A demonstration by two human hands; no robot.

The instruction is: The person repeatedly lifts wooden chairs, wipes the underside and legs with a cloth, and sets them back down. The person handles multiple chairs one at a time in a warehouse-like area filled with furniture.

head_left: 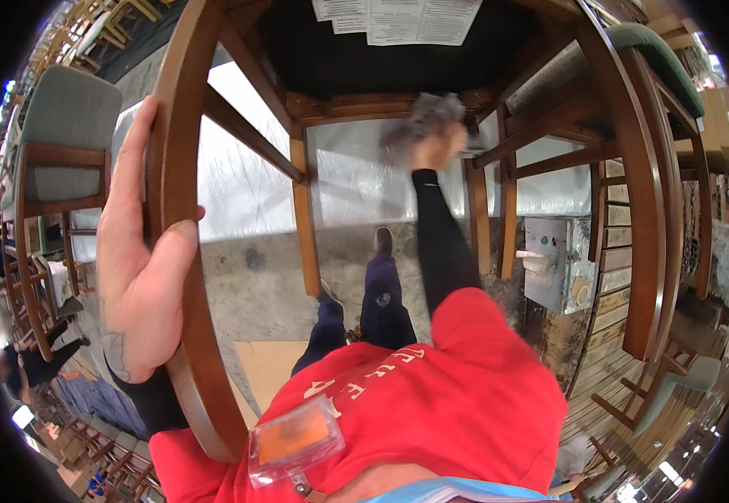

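Observation:
A brown wooden chair [306,218] hangs upside down in front of me, its black seat underside at the top of the view. My left hand [142,251] grips its curved back leg [180,151] at the left. My right hand [438,147] is closed on a grey cloth [423,121], pressed against the wooden seat rail [364,107]. The cloth looks blurred.
White paper sheets [398,18] are stuck on the seat underside. A grey-cushioned chair [62,142] stands at the left, a green-cushioned one [658,59] at the right. A metal box [553,264] sits on the concrete floor [255,285] by wooden slats [612,302]. My feet stand below.

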